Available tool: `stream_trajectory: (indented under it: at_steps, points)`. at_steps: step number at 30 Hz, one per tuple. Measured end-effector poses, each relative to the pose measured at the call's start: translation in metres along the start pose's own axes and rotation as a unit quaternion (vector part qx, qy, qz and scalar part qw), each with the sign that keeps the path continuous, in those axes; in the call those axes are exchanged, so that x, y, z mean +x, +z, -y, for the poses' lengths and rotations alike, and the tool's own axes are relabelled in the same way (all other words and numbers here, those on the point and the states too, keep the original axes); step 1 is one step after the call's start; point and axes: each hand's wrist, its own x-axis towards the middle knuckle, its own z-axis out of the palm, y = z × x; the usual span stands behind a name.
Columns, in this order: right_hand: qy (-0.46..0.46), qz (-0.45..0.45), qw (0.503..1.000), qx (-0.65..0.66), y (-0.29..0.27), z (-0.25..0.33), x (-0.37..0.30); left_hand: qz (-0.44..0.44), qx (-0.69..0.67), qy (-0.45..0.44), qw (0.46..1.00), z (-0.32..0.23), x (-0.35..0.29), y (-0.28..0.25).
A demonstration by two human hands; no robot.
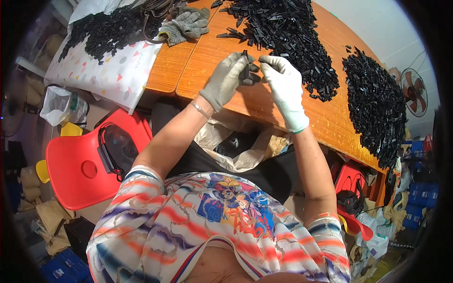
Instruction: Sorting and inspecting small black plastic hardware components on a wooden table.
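Over the front edge of the wooden table (214, 59), my left hand (224, 82) wears a greyish work glove. It is closed on a small, long black plastic piece (244, 70) that stands up between thumb and fingers. Just to the right, my right hand (282, 82) wears a whiter knitted glove. Its thumb and forefinger are pinched together close to the left fingertips, and what they hold is too small to make out. Past my hands lies a big heap of black plastic pieces (288, 33).
Another heap of black pieces (375, 104) covers the table's right end. At the left, more black pieces (111, 35) lie on a patterned cloth (106, 78), near spare grey gloves (186, 26). Below the table edge hangs an open pale bag (207, 137). A red chair (75, 165) stands left.
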Motion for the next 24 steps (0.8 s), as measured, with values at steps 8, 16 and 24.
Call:
stream_trajectory:
  at_steps: [8, 16, 24]
  points:
    - [-0.066, -0.044, 0.996, 0.033, 0.014, 0.021, -0.008, 0.053, 0.031, 0.019, 0.998, -0.006, -0.015, 0.004]
    - [-0.069, -0.054, 0.995, 0.038, 0.018, 0.012, -0.008, 0.025, 0.076, 0.011, 0.997, -0.014, -0.022, 0.012]
    - [-0.104, -0.076, 0.992, -0.002, 0.018, 0.001, -0.005, 0.022, 0.115, 0.019, 0.993, -0.013, -0.021, 0.011]
